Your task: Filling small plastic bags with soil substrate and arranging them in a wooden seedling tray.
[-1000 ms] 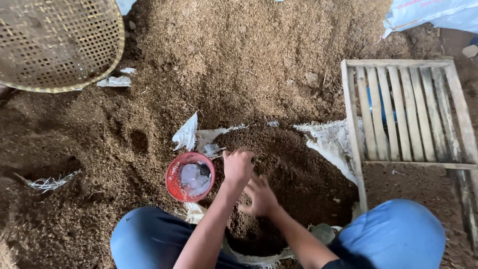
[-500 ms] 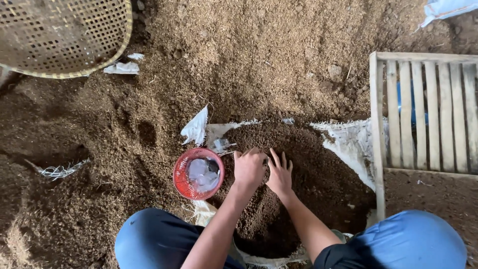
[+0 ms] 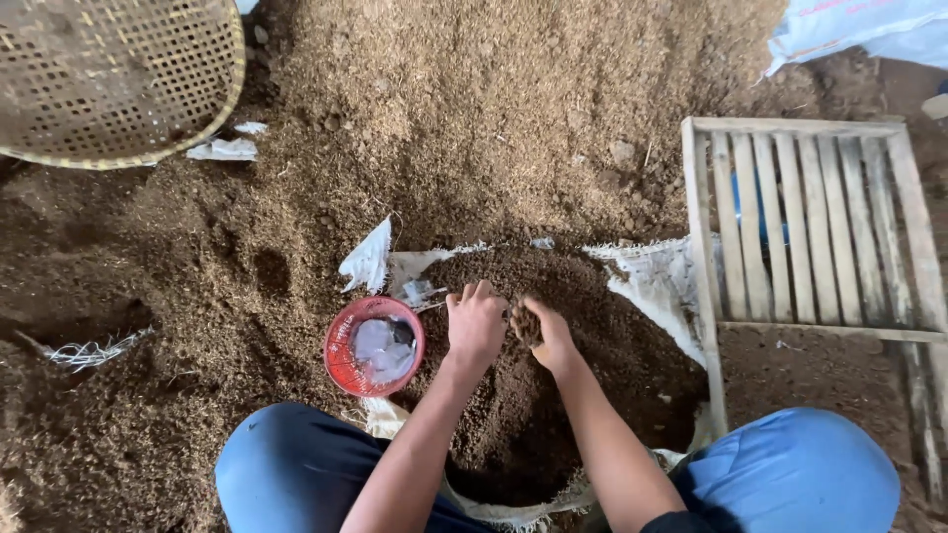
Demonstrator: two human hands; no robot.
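At upper left we see a woven bamboo basket [image 3: 109,74], white scraps [image 3: 225,148] just below it. We find a wooden slatted crate [image 3: 810,227] at right, a pale sack [image 3: 869,30] at upper right.

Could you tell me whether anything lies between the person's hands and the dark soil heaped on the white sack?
Nothing visible does. The left hand rests palm-down directly on the dark soil, and the right hand cups a clump of it. The red bowl sits off to the left of the left hand, clear of both.
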